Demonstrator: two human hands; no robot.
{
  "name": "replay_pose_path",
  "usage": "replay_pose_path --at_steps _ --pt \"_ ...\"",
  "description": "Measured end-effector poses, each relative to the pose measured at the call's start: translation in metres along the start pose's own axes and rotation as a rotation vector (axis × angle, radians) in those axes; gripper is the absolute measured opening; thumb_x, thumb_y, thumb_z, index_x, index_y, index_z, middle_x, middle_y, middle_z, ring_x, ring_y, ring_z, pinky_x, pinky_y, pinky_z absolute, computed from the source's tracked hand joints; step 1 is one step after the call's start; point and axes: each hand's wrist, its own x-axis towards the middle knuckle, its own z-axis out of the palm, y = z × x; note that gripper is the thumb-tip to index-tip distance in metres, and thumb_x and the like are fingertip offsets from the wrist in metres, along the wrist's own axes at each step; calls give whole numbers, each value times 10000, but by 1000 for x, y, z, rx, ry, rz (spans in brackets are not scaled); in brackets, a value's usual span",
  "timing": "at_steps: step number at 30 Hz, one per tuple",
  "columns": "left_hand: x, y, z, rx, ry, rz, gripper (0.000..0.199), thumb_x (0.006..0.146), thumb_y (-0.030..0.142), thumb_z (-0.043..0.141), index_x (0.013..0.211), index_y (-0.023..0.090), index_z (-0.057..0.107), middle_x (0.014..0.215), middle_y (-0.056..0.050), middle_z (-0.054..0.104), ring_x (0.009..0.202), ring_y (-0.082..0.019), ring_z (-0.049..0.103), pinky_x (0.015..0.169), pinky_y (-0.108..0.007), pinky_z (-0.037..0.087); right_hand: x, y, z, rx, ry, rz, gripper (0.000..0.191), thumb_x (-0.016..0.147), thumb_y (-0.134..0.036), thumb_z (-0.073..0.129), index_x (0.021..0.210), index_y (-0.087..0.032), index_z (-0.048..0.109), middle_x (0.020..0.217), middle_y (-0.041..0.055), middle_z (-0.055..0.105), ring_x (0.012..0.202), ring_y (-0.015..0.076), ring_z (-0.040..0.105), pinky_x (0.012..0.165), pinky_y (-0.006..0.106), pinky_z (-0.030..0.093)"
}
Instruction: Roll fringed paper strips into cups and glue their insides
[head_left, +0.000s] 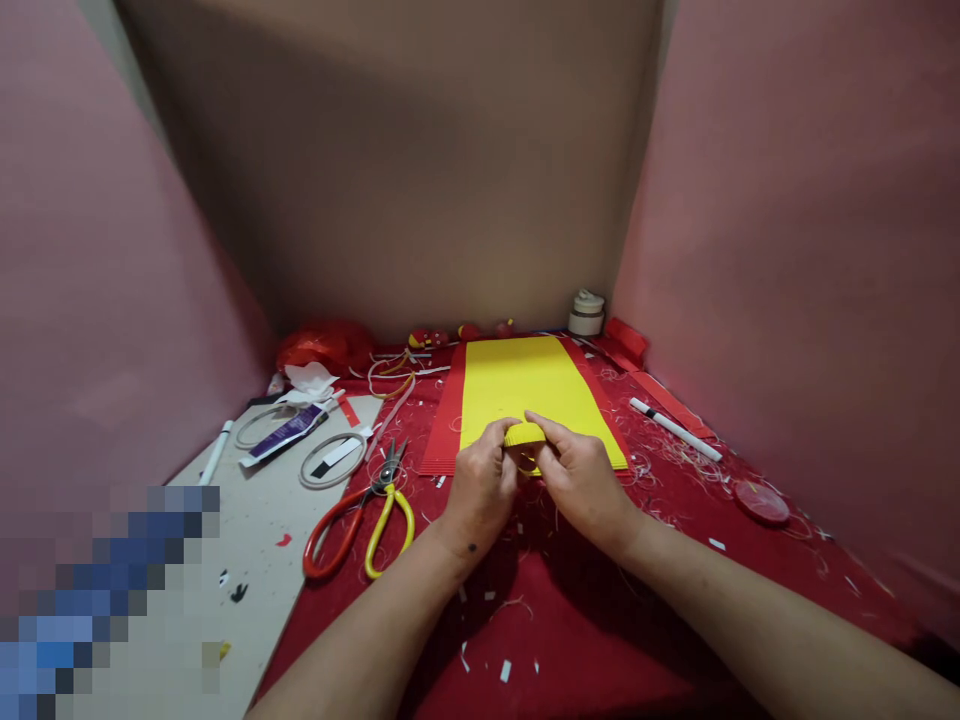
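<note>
Ridged, curved yellow strip (525,434) pinched by left hand (480,470), right hand (589,482) near flat yellow sheet (519,380); probably light, bendable; best held by ends.

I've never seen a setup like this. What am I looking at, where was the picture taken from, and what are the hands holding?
There is no robot: a person works bare-handed, and the single picture comes from a camera on their head, looking forward and down. The left hand and right hand pinch a small, curved, ridged yellow piece. Beyond lies a yellow sheet over red sheets, on a red cloth strewn with scraps. Scissors lie to the left, beside a pale board bearing a purple-and-white tube. The lower left corner is pixelated.
</note>
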Motion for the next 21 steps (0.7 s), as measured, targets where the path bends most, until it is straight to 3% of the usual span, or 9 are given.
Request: replay_pose_path --at_steps 5,11,16,21 --pt "1 0 0 58 -23 -36 303 731 21 440 984 140 557 878 -73 693 775 -167 657 707 -268 515 0 -2 0 -75 27 -42 429 766 -128 399 1127 -65 621 1001 158 691 840 225 679 790 343 529" --pt "1 0 1 -16 -44 -121 258 758 63 463 973 157 570 840 -47 691 712 -146 650 656 -245 514 0 0 -1 -79 23 -57 419 775 -118 394 1118 -76 629 957 147 705 794 217 682 751 334 538" --pt "-1 0 1 2 19 -56 298 753 44 435 1003 147 558 890 -63 690 731 -143 649 680 -251 517 0 -2 -1 -52 56 -60 422 777 -123 405 1141 -114 621 938 122 713 781 203 680 740 316 536" --pt "0 0 1 5 -1 -59 264 764 55 447 975 158 567 861 -50 693 704 -137 648 656 -233 517 0 -1 0 -66 25 -14 427 769 -114 404 1136 -123 623 962 124 708 791 207 682 728 322 537"
